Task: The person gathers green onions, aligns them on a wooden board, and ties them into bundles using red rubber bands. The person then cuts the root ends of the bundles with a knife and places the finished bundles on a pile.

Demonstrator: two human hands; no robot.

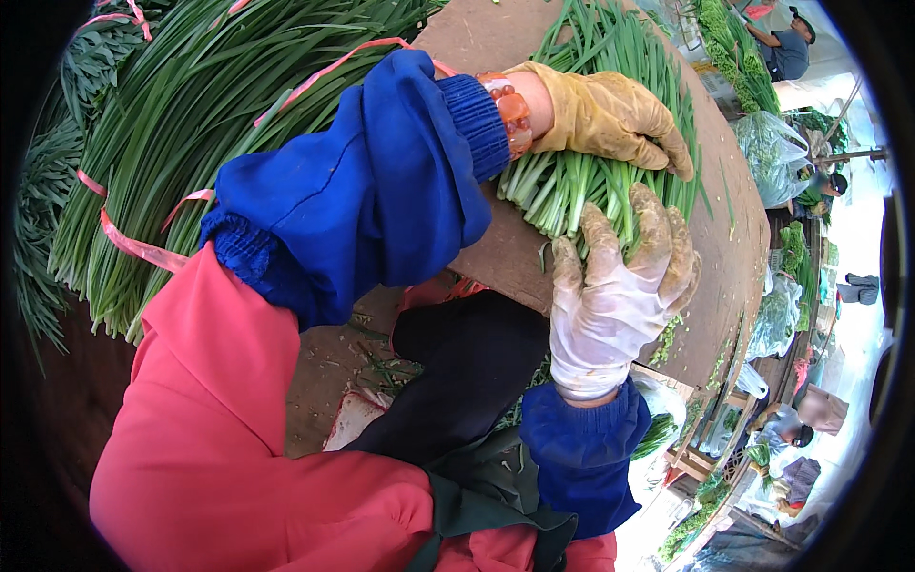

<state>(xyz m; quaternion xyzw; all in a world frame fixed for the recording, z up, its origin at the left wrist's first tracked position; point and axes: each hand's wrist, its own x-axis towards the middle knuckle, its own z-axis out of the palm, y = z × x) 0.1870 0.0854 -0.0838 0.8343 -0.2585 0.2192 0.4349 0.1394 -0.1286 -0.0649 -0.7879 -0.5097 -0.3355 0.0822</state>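
A loose bunch of flat green leaves with pale stems, apparently garlic chives (pixel 547 187), lies on a brown board (pixel 493 250). Across it rests my left hand (pixel 607 118) in a stained yellowish glove, fingers bent over its far side. My right hand (pixel 618 286), in a thin whitish glove with soiled fingertips, comes from below. Its fingers are spread, and their tips touch the pale stem ends. The undersides of both hands are hidden. An orange beaded bracelet (pixel 512 114) circles my left wrist below a blue sleeve cover.
A large heap of long green leaves (pixel 186 136) with pink plastic ties (pixel 136 247) lies at left. Small green scraps (pixel 668 336) litter the board's edge. Along the right stand plastic bags of greens (pixel 768 154) and several other people (pixel 786 50) farther off.
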